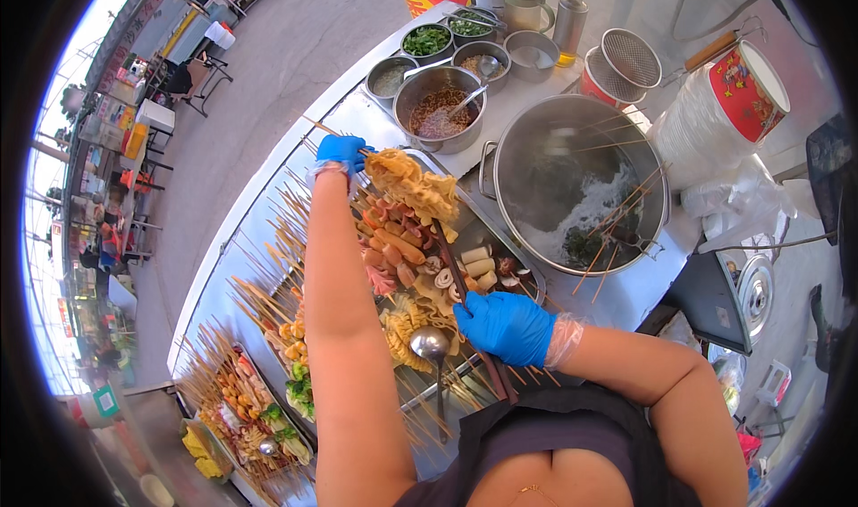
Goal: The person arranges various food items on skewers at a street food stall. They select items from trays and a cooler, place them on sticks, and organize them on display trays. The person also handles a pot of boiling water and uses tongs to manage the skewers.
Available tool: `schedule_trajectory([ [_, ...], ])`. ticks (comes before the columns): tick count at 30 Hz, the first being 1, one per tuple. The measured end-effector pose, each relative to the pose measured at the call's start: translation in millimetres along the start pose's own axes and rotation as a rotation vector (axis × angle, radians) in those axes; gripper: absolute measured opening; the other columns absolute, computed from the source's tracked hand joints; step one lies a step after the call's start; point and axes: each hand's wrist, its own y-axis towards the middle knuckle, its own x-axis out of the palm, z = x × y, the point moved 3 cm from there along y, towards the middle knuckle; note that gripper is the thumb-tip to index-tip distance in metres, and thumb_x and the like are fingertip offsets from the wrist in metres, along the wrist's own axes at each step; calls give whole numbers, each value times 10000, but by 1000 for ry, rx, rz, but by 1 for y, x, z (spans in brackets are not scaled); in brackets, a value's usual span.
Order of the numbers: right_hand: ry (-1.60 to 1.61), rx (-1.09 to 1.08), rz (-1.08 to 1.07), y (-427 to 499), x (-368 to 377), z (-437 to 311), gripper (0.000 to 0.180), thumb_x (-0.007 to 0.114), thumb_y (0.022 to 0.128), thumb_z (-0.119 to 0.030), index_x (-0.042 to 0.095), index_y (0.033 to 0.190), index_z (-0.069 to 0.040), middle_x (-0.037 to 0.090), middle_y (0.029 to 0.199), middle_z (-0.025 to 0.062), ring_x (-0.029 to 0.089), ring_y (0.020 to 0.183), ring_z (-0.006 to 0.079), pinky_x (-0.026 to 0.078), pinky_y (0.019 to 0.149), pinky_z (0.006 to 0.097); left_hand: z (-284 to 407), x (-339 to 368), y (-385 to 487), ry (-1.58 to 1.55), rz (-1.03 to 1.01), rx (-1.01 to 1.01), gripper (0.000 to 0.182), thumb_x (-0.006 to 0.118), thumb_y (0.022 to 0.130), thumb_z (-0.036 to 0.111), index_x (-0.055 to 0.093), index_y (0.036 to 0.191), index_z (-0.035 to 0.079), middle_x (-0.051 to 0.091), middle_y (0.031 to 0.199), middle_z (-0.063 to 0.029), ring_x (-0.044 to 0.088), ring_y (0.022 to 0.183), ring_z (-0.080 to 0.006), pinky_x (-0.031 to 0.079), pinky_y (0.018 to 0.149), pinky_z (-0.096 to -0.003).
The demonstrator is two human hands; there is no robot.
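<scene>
My left hand [340,155], in a blue glove, holds the wooden ends of skewers threaded with folded tofu skin [414,188], above a metal tray. My right hand [506,326], also gloved in blue, grips a pair of long dark chopsticks [450,259] whose tips touch the underside of the tofu skin. Below lie skewers of sausages [399,242], rolled white pieces [477,265] and noodle-like folds [405,326]. A metal ladle [430,343] rests on the tray's near side. To the right, a large steel pot [576,192] of bubbling liquid holds several skewers and greens.
Metal bowls of chopped herbs [426,40] and a pot of chili sauce [442,113] stand at the back. Beside the big pot are wire strainers [631,58] and stacked paper cups [745,91]. A second tray of skewers [248,406] lies at lower left.
</scene>
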Motion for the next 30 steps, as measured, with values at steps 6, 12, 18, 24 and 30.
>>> schedule_trajectory([
  [6,-77,-6,32,-2,1,-4,304,572,746,-117,537,1007,35,533,818,143,574,598,252,480,507,344,17,35,0,994,92,242,238,567,788,176,663,865,-27,638,1029,-226,620,974,-367,511,810,-406],
  [12,-108,10,17,-4,3,-2,291,568,742,-120,539,992,28,532,829,134,572,603,244,480,521,332,1,48,0,799,258,216,355,624,788,268,593,1011,-6,624,1062,-227,603,1007,-369,492,832,-414],
  [18,-98,-31,35,-6,-1,-4,274,562,745,-121,542,978,21,533,835,135,579,620,245,486,536,329,-30,37,19,237,-60,397,429,758,715,261,595,1034,25,643,959,-111,603,856,-210,472,780,-323],
  [24,-70,-34,43,-7,0,1,284,563,748,-119,549,992,25,538,838,138,582,632,247,487,541,329,-6,28,-11,109,-408,262,520,701,747,334,553,1195,116,574,1181,-57,473,1147,-226,323,931,-468],
  [30,-57,-29,13,-8,0,0,315,558,755,-108,544,1029,47,539,836,141,576,629,241,482,534,328,-20,31,23,368,-218,421,330,735,738,229,648,1006,57,667,981,-72,614,927,-219,453,874,-317],
])
